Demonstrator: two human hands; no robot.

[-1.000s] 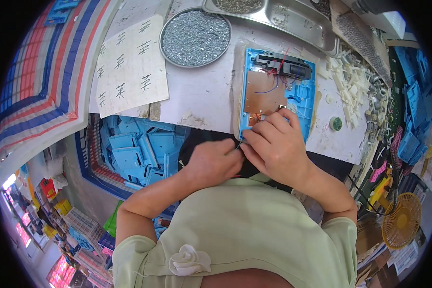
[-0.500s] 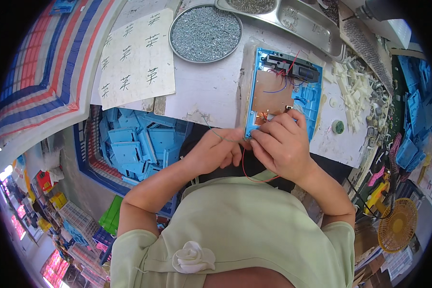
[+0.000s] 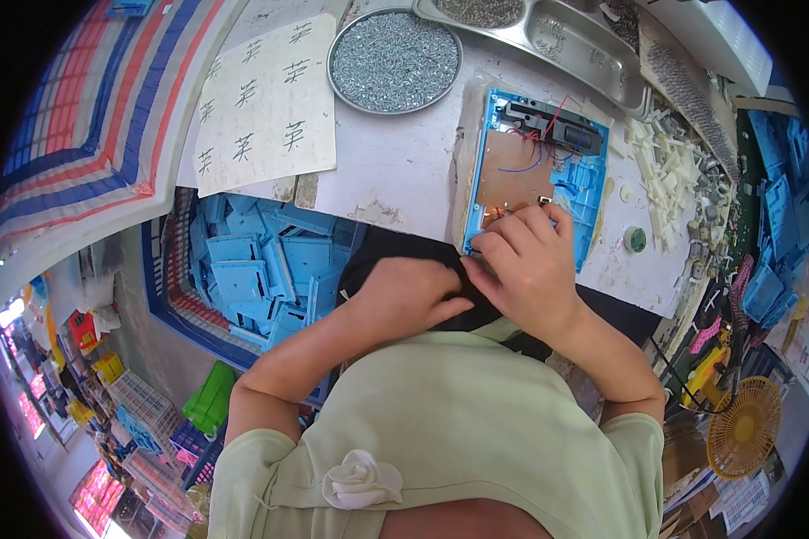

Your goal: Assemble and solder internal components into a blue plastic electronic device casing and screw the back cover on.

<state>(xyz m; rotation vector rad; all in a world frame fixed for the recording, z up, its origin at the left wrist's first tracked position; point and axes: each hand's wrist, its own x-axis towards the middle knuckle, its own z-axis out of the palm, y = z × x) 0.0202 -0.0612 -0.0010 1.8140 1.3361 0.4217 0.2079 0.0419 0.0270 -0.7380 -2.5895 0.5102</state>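
A blue plastic casing (image 3: pixel 477 162) lies on the table's near part, holding a brown circuit board (image 3: pixel 515 172), a black component (image 3: pixel 557 128) and red and blue wires. My right hand (image 3: pixel 535 269) is closed at the casing's near edge, fingers over the inside and thumb at the rim; its palm hides that corner. To its left, my left hand (image 3: pixel 406 292) hangs just off the table over dark cloth, fingers loosely curled and thumb apart. Nothing shows in it, though its fingertips are partly hidden.
A round metal tray of screws (image 3: pixel 394 110) and a compartmented steel tray (image 3: pixel 634 90) stand at the back. White plastic parts (image 3: pixel 661 171) are heaped at the right, near a small green round thing (image 3: pixel 635 239). A crate (image 3: pixel 160 296) of blue panels (image 3: pixel 238 278) sits left below the table.
My left hand has let go of the thin green wire and drawn back toward my body. The green wire and the red wire loop are out of sight. My right hand stays at the casing.
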